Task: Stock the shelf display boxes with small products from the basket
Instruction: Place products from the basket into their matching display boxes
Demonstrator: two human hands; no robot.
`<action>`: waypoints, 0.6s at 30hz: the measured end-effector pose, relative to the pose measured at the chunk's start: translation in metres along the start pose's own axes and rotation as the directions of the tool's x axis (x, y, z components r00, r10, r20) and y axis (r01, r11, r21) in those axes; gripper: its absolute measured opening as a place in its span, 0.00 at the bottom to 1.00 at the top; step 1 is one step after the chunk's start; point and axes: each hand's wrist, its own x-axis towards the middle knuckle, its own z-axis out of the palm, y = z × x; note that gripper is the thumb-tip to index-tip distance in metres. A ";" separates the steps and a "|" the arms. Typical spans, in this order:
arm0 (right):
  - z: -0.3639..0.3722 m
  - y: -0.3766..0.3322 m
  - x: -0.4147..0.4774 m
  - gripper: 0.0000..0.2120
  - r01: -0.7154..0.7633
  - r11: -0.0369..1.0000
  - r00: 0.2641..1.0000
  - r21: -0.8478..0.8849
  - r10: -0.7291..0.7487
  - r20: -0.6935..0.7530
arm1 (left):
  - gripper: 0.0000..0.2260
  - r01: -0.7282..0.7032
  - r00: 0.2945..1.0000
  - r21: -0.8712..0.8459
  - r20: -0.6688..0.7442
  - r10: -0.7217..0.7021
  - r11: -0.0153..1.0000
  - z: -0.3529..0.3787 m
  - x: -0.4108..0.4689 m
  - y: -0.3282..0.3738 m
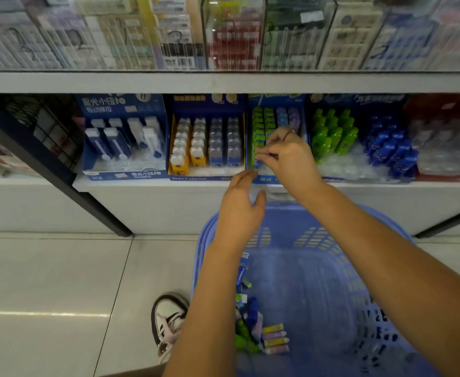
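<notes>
A blue plastic basket (318, 268) stands on the floor below me, with several small wrapped products (273, 336) lying at its near left. On the lower shelf stands a blue display box (276, 104) holding rows of small green and pale blue items. My right hand (286, 156) is over the front of that box, fingers pinched on a small green item (257, 156) at the end of the left row. Just below the box's front edge, my left hand (243, 202) hovers above the basket with fingers loosely apart and nothing seen in it.
Other display boxes line the shelf: white and blue items (122, 142) at left, yellow and blue ones (207, 142) beside, green and blue bottles (359, 142) at right. A shoe (169, 319) rests on the tiled floor left of the basket. A black post (60, 175) slants at left.
</notes>
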 end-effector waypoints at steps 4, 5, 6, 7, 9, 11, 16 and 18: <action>-0.013 0.001 -0.018 0.11 -0.055 0.998 0.998 0.022 0.055 -0.027 | 0.14 0.020 0.995 -0.076 -0.094 -0.027 0.997 0.002 -0.013 -0.001; -0.015 0.005 -0.030 0.09 -0.079 0.996 0.997 0.045 0.079 0.005 | 0.11 0.049 0.991 -0.070 -0.118 -0.057 0.996 0.005 -0.017 -0.003; -0.013 0.009 -0.046 0.07 -0.111 0.993 0.990 0.049 0.106 0.090 | 0.08 0.099 0.989 -0.043 -0.107 -0.103 0.994 0.008 -0.021 -0.006; -0.009 0.015 -0.064 0.08 -0.152 0.988 0.962 0.024 0.142 0.233 | 0.06 0.166 0.985 0.013 -0.042 -0.165 0.986 0.013 -0.024 -0.010; 0.010 0.030 -0.106 0.06 -0.213 0.973 0.764 -0.093 0.225 0.604 | 0.07 0.234 0.922 0.269 0.245 -0.301 0.934 0.031 -0.032 -0.020; 0.035 0.043 -0.148 0.12 -0.194 0.958 0.457 -0.211 0.279 0.845 | 0.08 0.137 0.730 0.506 0.530 -0.432 0.852 0.052 -0.051 -0.033; 0.089 0.067 -0.220 0.25 -0.182 0.962 0.193 -0.206 0.240 0.951 | 0.15 -0.100 0.325 0.590 0.781 -0.534 0.802 0.091 -0.120 -0.064; 0.103 0.069 -0.234 0.21 -0.122 0.976 0.135 -0.182 0.198 0.971 | 0.17 -0.192 0.263 0.638 0.766 -0.587 0.746 0.099 -0.134 -0.074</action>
